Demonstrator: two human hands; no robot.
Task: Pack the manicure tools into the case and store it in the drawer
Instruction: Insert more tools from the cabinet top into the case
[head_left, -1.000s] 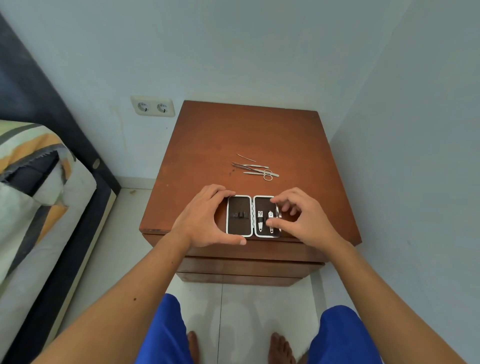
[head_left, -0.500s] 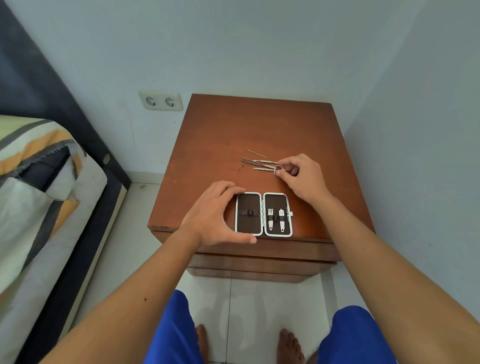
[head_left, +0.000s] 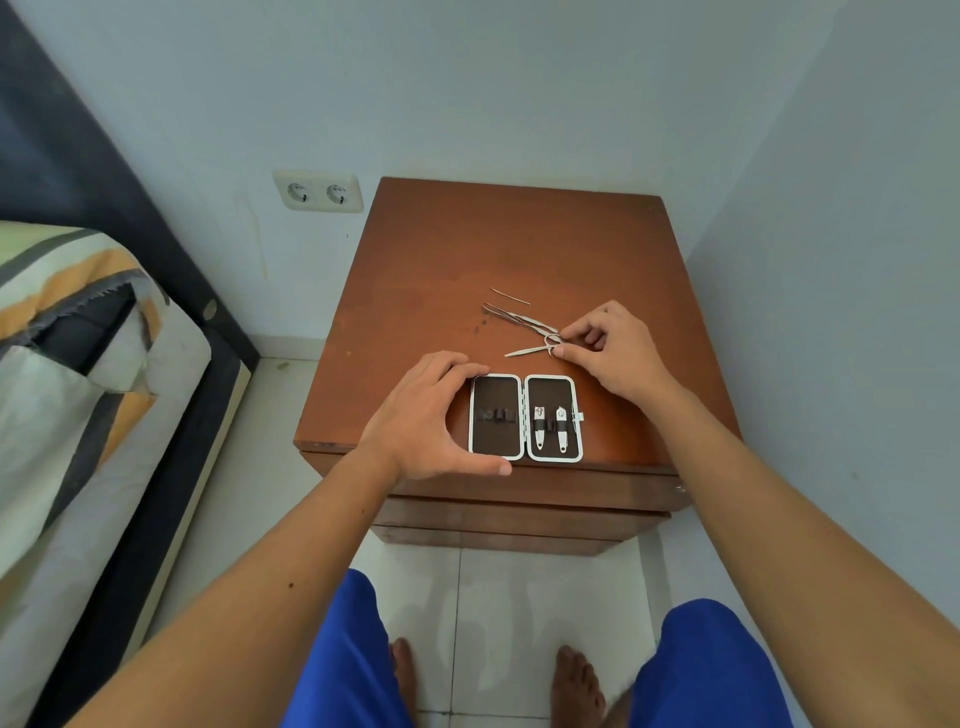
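A white-rimmed manicure case (head_left: 524, 418) lies open near the front edge of the brown nightstand (head_left: 519, 249). Its right half holds two clippers (head_left: 550, 426) under a strap; the left half holds only straps. My left hand (head_left: 426, 415) curls around the case's left side, thumb along the front edge. Behind the case, my right hand (head_left: 608, 348) pinches the finger loops of the small scissors (head_left: 540, 345). Tweezers (head_left: 514, 317) and a thin metal pick (head_left: 509, 296) lie just beyond.
The nightstand's drawer fronts (head_left: 519, 514) are shut below the top. A wall stands close on the right, a double socket (head_left: 318, 192) on the back wall. A bed with a striped cover (head_left: 78, 364) is at the left. My bare feet stand on white tiles.
My right hand left the case's right half and reached back to the loose tools, where it now pinches the scissors' loops. The left hand stayed on the case.
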